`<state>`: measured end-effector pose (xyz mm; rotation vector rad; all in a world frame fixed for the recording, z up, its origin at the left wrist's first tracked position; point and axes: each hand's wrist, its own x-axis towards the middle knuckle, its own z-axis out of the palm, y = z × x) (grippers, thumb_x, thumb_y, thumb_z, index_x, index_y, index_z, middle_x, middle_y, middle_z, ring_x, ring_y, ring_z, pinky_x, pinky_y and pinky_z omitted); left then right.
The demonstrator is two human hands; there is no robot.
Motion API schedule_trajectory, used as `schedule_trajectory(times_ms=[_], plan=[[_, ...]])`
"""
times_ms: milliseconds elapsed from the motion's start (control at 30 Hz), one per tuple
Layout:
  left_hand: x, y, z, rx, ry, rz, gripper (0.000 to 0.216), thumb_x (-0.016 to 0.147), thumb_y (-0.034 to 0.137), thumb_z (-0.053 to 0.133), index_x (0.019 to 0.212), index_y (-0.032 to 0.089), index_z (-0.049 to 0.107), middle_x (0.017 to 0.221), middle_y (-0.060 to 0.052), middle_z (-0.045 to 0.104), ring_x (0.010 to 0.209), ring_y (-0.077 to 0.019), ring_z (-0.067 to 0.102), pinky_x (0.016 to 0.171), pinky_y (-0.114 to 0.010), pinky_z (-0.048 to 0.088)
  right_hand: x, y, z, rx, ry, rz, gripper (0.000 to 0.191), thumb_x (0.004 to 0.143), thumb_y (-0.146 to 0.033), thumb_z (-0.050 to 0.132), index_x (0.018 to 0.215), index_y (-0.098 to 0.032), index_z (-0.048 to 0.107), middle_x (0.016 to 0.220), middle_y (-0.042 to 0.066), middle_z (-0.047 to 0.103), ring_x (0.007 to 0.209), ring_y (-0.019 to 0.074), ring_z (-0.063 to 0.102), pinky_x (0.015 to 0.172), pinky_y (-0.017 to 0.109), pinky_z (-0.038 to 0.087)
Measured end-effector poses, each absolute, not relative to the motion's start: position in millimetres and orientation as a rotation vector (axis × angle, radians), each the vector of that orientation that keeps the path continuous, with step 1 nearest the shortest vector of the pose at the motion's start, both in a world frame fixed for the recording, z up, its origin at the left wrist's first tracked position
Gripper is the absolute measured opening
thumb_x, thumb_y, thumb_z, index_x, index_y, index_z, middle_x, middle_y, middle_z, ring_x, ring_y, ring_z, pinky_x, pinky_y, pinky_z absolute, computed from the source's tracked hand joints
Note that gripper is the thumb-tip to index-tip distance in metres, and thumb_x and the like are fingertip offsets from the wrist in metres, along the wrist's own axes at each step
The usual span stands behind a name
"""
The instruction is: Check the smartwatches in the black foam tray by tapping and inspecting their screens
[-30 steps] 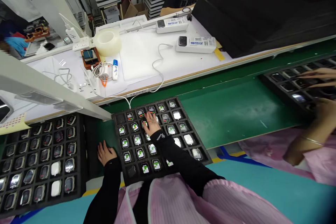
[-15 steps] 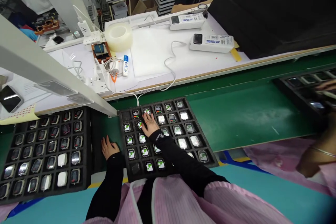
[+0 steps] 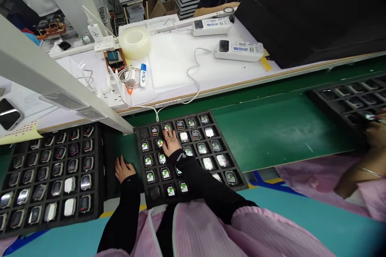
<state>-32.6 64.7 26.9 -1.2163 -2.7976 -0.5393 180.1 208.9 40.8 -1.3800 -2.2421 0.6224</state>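
Observation:
A black foam tray (image 3: 142, 135) in front of me holds several smartwatch faces in its compartments, many with lit green-and-white screens. Over its upper part lies my right hand (image 3: 171, 143), fingers spread, the fingertips at a lit smartwatch (image 3: 167, 127) in the far row. Another lit smartwatch (image 3: 159, 142) sits beside the thumb. My left hand (image 3: 123, 170) rests between this tray and the left one, fingers apart and holding nothing.
At left, a second black tray (image 3: 101, 160) of watches stands beside a white post (image 3: 90, 96). A tape roll (image 3: 134, 44), glue stick (image 3: 143, 75) and two white devices (image 3: 238, 50) lie on the shelf. A co-worker's hand (image 3: 376, 133) is at another tray (image 3: 319, 98) on the right.
My hands stay in nearly the same place, with the right fingers still at the far-row watch. The view has shifted slightly. The co-worker's hand has moved lower over the right tray.

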Motion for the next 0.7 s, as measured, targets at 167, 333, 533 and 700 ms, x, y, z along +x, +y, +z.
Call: schedule_trajectory(times_ms=[167,333,533,700], plan=[[-32,65,26,-1.212,-2.779,-0.516,0.052,0.086,0.019,0.044,0.137,0.015,0.05,0.143,-0.015,0.047,0.133,-0.0301,0.041,0.108,-0.046,0.036,220,209,37,-1.532,-2.099,0.543,0.066,0.081,-0.016,0.04,0.144,0.003,0.03,0.139,0.023,0.051,0.142,0.0346,0.028,0.118,0.059,0.019],[-33,67,24,-1.202,-2.788,-0.516,0.053,0.085,0.018,0.045,0.138,0.016,0.05,0.142,-0.015,0.048,0.133,-0.0308,0.041,0.107,-0.047,0.036,258,200,29,-1.674,-1.959,0.488,0.07,0.08,-0.017,0.04,0.146,-0.001,0.025,0.14,0.023,0.049,0.141,0.0371,0.03,0.112,0.067,0.019],[-31,69,28,-1.207,-2.746,-0.537,0.051,0.087,0.02,0.043,0.138,0.018,0.049,0.142,-0.014,0.048,0.132,-0.0305,0.042,0.106,-0.047,0.036,291,181,29,-1.748,-1.884,0.393,0.071,0.08,-0.016,0.038,0.148,0.0,0.022,0.139,0.021,0.05,0.142,0.0341,0.028,0.112,0.065,0.021],[-28,70,31,-1.207,-2.74,-0.535,0.05,0.088,0.019,0.042,0.137,0.017,0.05,0.141,-0.015,0.048,0.132,-0.0312,0.042,0.106,-0.047,0.035,306,177,33,-1.772,-1.862,0.335,0.074,0.082,-0.016,0.038,0.151,-0.002,0.015,0.142,0.02,0.048,0.143,0.034,0.024,0.111,0.066,0.023]])
